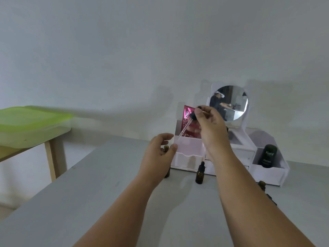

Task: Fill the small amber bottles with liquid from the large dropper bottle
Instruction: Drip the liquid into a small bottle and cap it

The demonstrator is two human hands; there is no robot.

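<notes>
Raised right hand (pixel 211 129) pinches the tilted dropper (pixel 186 128); left hand (pixel 158 154) curls its grip round an amber bottle (pixel 166 148)

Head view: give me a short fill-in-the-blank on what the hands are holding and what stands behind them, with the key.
1. The right hand pinches a glass ____ by its black bulb.
2. The left hand is curled round an uncapped bottle of ____ glass.
3. On top of the white organizer stands a round ____.
Missing words: dropper; amber; mirror.
</notes>
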